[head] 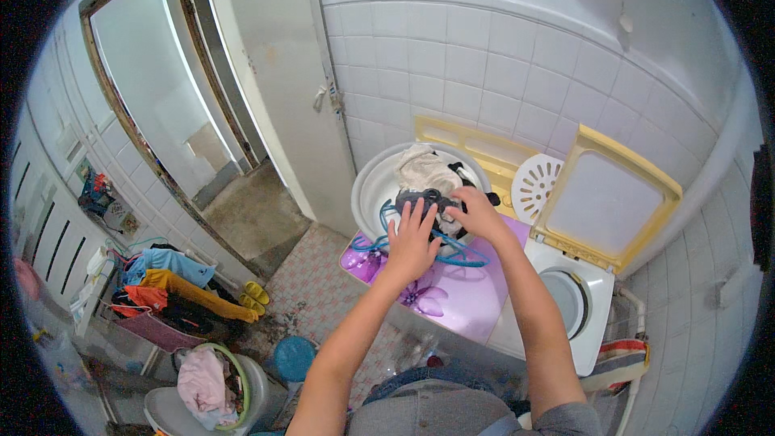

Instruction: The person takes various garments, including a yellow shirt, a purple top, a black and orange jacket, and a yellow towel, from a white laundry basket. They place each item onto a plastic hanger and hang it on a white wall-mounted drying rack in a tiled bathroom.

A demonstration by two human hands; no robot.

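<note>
A white plastic basin (367,200) holding damp-looking clothes stands on the purple flowered lid (478,303) of a twin-tub washing machine. Over the near side of the basin my left hand (413,239) is spread above blue hangers (463,258), its fingertips at a dark garment (408,198). My right hand (475,212) has bent fingers at the dark and black cloth on the basin's right side; whether it grips any is unclear. A beige cloth (427,169) lies at the back of the pile. The hangers hang partly over the basin's front rim.
Right of the basin, the yellow-framed lid (611,194) stands raised above the round spin tub (563,300), beside a white slotted disc (536,188). Clothes on hangers (175,281) are at the left. Below are a blue bucket (294,358) and a green-rimmed basket (244,381) with pink cloth.
</note>
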